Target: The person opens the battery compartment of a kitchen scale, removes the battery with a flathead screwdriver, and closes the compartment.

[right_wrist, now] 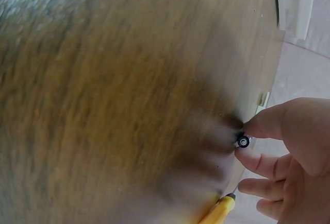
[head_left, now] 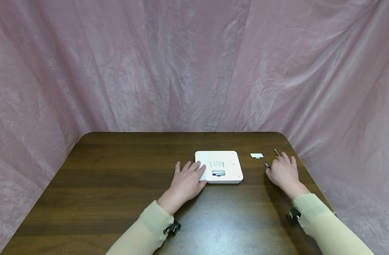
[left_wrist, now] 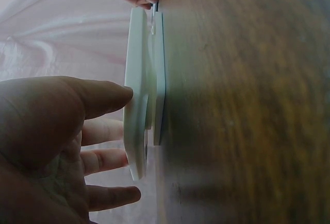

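A white kitchen scale [head_left: 231, 167] lies upside down on the table, its battery compartment uncovered with a blue-and-silver battery [head_left: 218, 173] inside. My left hand [head_left: 186, 179] rests on the scale's left side. Its thumb touches the edge and the other fingers are spread and fairly straight. Farther right, my right hand [head_left: 283, 171] pinches a dark loose battery [right_wrist: 243, 141] between thumb and index finger, low over the table. Past that hand's fingers lies a screwdriver [right_wrist: 219, 211] with a yellow handle, which the hand hides in the head view.
The small white battery cover [head_left: 256, 155] lies between the scale and my right hand. The brown wooden table [head_left: 117, 170] has its right edge close to my right forearm. Pink curtains [head_left: 181, 71] hang behind and beside it.
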### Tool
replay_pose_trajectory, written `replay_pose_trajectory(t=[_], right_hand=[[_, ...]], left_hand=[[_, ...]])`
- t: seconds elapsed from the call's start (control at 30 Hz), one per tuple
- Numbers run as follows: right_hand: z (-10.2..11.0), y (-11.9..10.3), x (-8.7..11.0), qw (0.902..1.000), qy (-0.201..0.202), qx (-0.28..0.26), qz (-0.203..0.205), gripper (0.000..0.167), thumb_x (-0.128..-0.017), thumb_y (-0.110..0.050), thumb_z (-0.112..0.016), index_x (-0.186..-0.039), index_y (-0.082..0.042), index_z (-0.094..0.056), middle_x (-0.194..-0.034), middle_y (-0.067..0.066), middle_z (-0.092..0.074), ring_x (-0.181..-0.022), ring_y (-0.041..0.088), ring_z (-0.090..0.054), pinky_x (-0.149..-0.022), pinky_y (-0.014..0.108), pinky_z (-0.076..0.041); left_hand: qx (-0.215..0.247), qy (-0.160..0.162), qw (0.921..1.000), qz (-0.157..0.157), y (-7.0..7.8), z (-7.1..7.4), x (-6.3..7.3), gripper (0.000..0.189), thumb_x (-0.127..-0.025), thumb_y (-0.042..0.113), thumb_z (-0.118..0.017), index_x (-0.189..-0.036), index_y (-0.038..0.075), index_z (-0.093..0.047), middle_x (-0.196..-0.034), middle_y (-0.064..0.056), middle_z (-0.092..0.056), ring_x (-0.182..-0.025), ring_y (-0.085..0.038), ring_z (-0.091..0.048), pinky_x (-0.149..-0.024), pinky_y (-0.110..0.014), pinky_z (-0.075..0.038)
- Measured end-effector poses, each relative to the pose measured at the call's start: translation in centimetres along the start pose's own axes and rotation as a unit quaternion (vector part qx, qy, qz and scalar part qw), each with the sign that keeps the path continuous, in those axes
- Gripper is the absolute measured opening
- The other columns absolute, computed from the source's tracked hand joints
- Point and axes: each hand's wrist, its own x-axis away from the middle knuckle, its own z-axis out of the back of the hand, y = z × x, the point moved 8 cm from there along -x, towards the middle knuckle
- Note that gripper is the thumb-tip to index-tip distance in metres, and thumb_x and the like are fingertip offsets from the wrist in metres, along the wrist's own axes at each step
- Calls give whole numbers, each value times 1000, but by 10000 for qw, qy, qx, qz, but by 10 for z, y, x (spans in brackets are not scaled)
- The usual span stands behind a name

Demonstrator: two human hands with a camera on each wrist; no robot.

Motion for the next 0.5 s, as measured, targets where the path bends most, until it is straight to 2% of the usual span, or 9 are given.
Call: replay_pose_trajectory(t=[0.2, 0.5], right_hand=[[-1, 1, 0, 10000, -34, 5, -9, 42, -101, -23, -67, -113, 18, -70, -140, 38, -62, -152, 59, -35, -123, 78, -20], [1, 4, 2, 9998, 129, -155, -67, 52, -102, -28, -70, -120, 21, -65, -143, 44, -55, -152, 60, -34, -123, 77, -20]], left_hand=[[11, -12, 10000, 4, 0, -1, 0, 59, -112, 49, -65, -164, 24, -57, -171, -5, -47, -156, -39, -45, -125, -74, -26], [-3, -22, 10000, -1, -1, -2, -1, 59, -111, 48, -66, -164, 24, -57, -171, -5, -47, -156, -39, -45, -125, -74, -25]])
